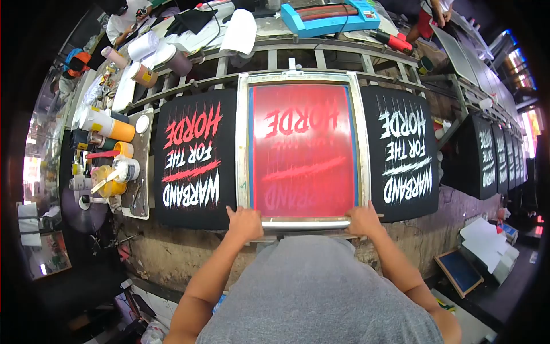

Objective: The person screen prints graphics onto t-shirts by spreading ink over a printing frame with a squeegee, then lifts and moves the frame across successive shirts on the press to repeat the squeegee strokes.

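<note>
A screen printing frame (243,143) lies flat in front of me, its mesh (303,198) coated with red ink and showing mirrored or upside-down lettering. My left hand (246,223) is closed around its near left corner, and my right hand (363,221) grips the near right corner. Between them runs a silvery bar (306,225) along the near edge. To the left is a black shirt (197,198) with red and white lettering. On the right another black shirt (404,152) carries white lettering only. What lies under the frame is mostly hidden.
Ink tubs (114,126) crowd a tray (140,206) at the left. A metal rail (338,49) runs behind the frame, with a blue machine (329,17) and a red heat gun (395,40) beyond. Printed black shirts (481,155) hang at right. Other people (129,20) are at the back.
</note>
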{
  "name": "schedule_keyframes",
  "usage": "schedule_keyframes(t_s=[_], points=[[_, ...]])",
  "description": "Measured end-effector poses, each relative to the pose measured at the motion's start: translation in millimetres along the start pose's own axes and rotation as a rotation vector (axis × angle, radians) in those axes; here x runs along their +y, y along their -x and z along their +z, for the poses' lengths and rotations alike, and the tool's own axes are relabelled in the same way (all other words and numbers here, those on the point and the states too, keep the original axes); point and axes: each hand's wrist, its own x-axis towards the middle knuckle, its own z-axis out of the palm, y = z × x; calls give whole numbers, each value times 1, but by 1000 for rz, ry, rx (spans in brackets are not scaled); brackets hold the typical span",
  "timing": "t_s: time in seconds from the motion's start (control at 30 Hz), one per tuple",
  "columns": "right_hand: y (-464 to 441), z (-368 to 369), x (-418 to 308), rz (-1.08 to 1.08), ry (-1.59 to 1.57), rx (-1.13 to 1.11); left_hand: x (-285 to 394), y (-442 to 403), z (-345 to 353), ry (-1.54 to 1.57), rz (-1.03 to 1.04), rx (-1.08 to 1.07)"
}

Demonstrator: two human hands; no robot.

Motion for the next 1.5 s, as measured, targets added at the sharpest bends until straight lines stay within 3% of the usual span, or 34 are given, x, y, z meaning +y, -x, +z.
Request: schedule_keyframes(t_s=[0.07,0.17,0.23,0.3,0.33,0.43,0.6,0.67,0.8,0.87,1.5], points=[[-15,-13,2,7,52,-100,0,-10,-28,57,-3,-6],[-36,-19,8,50,-64,58,-8,-38,-37,86,31,70],[-37,-20,8,-73,-39,459,-15,-45,-30,51,65,150],[-26,-18,11,-45,-149,573,-19,-38,-16,38,126,495],[-18,-17,15,-15,-256,687,-24,-33,-11,36,126,497],[8,25,41,216,-576,780,-45,0,25,504,93,764],[32,103,58,721,-904,570,-49,43,132,1001,-331,568],[28,117,53,708,-1003,599,-50,35,167,1128,-386,467],[22,120,50,713,-1156,623,-27,25,156,1162,-343,549],[19,120,51,706,-1196,601,-25,26,143,1291,-399,456],[20,120,52,705,-1358,604,-23,30,138,1373,-394,457]])
